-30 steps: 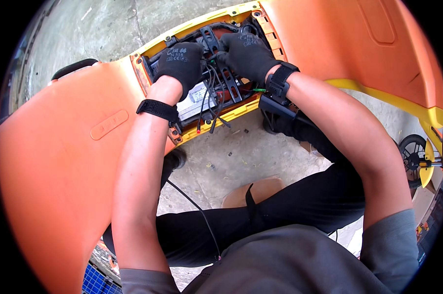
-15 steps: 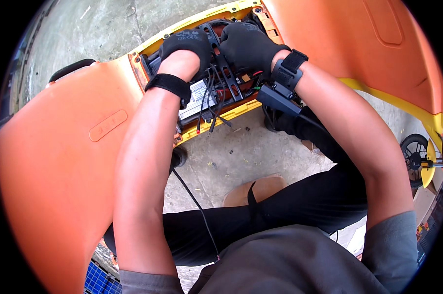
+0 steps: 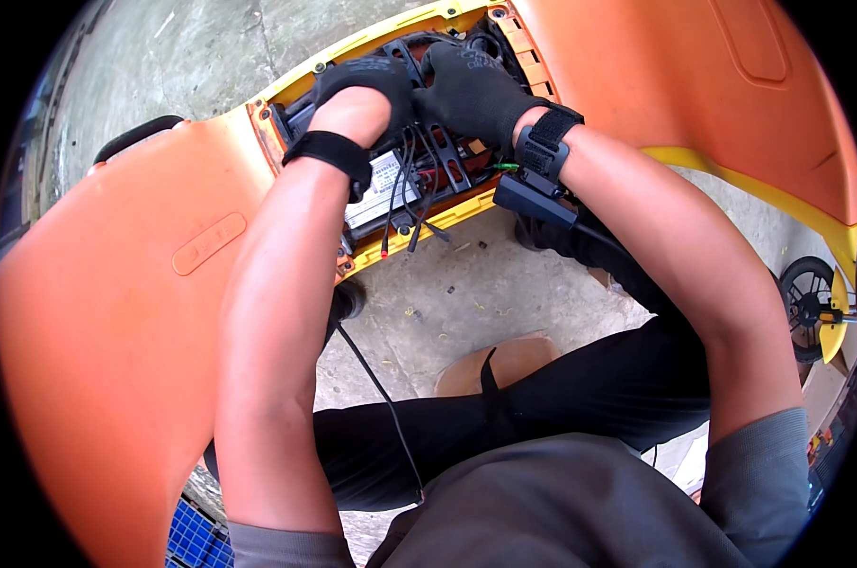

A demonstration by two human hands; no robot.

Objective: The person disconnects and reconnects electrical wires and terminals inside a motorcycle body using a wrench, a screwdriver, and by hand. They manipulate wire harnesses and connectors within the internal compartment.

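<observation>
Both hands wear black gloves and work close together in the open compartment of an orange vehicle body [image 3: 116, 293]. My left hand [image 3: 367, 87] reaches down past a black slotted bracket [image 3: 447, 156], its fingers curled and mostly hidden. Touching it is my right hand [image 3: 471, 93], closed with knuckles up; whatever is between the fingers cannot be made out. Below the left hand lies a silver box [image 3: 381, 194] with a white label. Several thin black cables [image 3: 410, 180] hang loose over it, one with a red tip. A green-ended wire [image 3: 507, 168] shows under my right wrist.
A yellow frame edge [image 3: 428, 224] rims the compartment. My right wrist carries a strapped black device [image 3: 535, 201]. A black cable [image 3: 376, 383] runs down toward my lap. Beyond my right arm stands a black wheel [image 3: 807, 308] with a yellow part. Concrete floor [image 3: 391, 322] lies below.
My right hand has shifted slightly left and now meets my left hand. The left hand has turned a little toward it. More of the compartment's right end shows.
</observation>
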